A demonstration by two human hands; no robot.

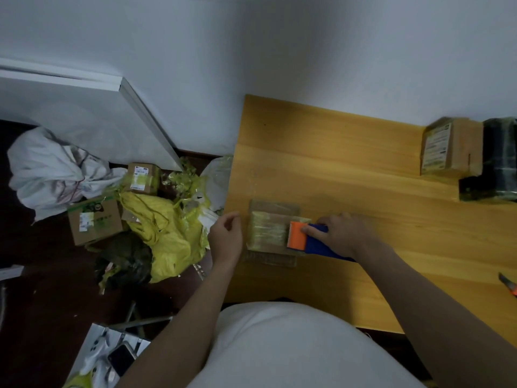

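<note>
A small cardboard box (268, 231) wrapped in clear yellowish tape lies near the left edge of the wooden table (335, 169). My right hand (345, 233) grips a blue tape dispenser with an orange toothed front (298, 236), which rests on the box's right end. My left hand (226, 236) hovers just left of the box at the table's edge, fingers loosely curled and holding nothing.
A labelled cardboard box (444, 148) and a black wrapped parcel (495, 163) stand at the table's far right. An orange-handled cutter (507, 284) lies at the right edge. On the floor to the left are yellow bags (165, 233), two boxes (95, 222) and a white sack (53, 169).
</note>
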